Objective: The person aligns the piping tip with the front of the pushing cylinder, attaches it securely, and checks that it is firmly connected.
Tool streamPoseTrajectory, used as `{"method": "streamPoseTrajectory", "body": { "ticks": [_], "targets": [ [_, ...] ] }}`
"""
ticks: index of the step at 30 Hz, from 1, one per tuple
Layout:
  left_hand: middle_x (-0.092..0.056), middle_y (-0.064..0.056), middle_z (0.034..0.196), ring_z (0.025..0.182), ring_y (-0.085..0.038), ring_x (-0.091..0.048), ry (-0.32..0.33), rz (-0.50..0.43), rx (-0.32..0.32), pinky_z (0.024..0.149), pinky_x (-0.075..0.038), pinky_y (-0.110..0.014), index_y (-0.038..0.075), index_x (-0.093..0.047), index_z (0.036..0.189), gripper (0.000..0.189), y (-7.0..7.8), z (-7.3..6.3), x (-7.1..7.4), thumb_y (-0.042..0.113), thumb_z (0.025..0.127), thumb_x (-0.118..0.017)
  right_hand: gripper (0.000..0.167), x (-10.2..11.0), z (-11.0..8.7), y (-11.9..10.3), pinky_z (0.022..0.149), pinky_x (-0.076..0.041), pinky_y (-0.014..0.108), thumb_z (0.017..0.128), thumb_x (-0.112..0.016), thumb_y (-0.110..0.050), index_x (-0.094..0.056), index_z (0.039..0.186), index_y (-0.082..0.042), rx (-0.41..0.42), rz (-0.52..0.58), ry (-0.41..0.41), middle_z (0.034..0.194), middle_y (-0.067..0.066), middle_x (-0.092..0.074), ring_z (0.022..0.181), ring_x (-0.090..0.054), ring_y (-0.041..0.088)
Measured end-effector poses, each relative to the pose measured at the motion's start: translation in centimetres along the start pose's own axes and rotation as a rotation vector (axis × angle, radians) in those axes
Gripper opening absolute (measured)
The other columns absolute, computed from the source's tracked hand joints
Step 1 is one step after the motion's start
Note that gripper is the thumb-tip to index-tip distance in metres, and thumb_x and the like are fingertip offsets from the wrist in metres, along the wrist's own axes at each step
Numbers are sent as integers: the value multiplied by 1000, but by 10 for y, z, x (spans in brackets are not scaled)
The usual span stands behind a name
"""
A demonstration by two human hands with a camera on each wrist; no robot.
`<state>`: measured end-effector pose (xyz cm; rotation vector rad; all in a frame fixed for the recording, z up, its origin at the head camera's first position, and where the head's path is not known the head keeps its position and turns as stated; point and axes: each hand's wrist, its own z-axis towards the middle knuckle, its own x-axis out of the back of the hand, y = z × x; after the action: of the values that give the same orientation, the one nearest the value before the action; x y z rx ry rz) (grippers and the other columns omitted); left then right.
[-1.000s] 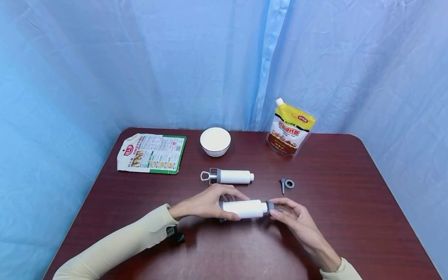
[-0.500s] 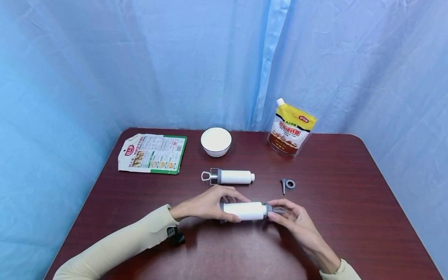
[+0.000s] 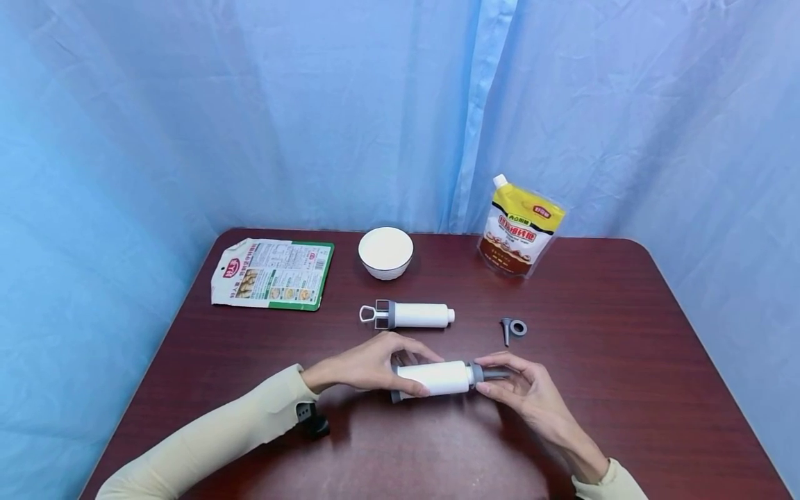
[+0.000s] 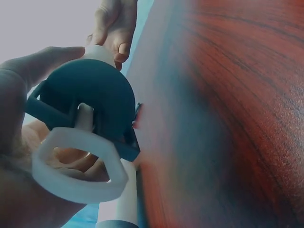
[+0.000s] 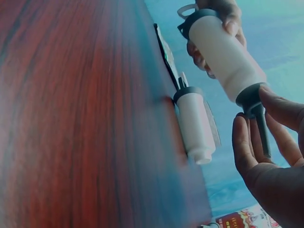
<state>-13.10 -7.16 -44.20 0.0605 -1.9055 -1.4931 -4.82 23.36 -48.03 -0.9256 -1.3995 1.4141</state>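
Note:
My left hand (image 3: 369, 362) grips a white-barrelled icing syringe (image 3: 437, 378) around its rear end, by the grey cap. The syringe's white pull ring (image 4: 78, 190) points back toward the left wrist camera. My right hand (image 3: 531, 392) pinches a grey nozzle (image 3: 478, 373) at its collar between thumb and fingers. That collar covers the syringe's narrow front tip, and the long thin spout (image 5: 262, 132) extends between the right fingers. Behind the hands a second icing syringe (image 3: 420, 316) lies on its side, with no nozzle on its tip.
On the dark red table (image 3: 625, 361) lies another grey nozzle with a ring (image 3: 514, 330). A white bowl (image 3: 385, 255) stands at the back. A green-and-white packet (image 3: 273, 274) lies at left, and a spouted sugar pouch (image 3: 519, 229) stands at right. Blue curtains surround the table.
The nozzle has shifted left onto the syringe tip, straightened in line with the barrel, and its spout shows more. The left hand keeps its grip and barely moves.

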Motion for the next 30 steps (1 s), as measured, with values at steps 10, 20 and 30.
{"method": "streamPoseTrajectory", "body": {
  "ticks": [10, 20, 30],
  "targets": [
    [-75, 13, 120, 104, -13, -71, -57, -106, 51, 91, -56, -24, 30, -71, 132, 41, -1, 0, 1, 33, 92, -80, 38, 1, 0, 3, 90, -62, 31, 86, -77, 11, -67, 122, 9, 146, -9, -35, 123, 14, -66, 111, -68, 8],
    [-75, 12, 120, 101, -13, -71, -30, -82, 39, 88, -56, -23, 29, -71, 131, 41, -1, 1, -2, 31, 91, -81, 34, -2, 2, -1, 87, -61, 26, 88, -79, 3, -70, 121, 0, 79, -88, 9, 117, 4, -73, 106, -70, 5],
    [-73, 11, 117, 97, -6, -69, 34, 23, -25, 88, -55, -22, 28, -71, 131, 46, 0, 0, -6, 31, 88, -85, 19, -6, 3, 1, 84, -61, 23, 95, -73, 0, -72, 114, 1, -4, -152, 71, 107, 1, -75, 97, -72, 3]
  ]
}}
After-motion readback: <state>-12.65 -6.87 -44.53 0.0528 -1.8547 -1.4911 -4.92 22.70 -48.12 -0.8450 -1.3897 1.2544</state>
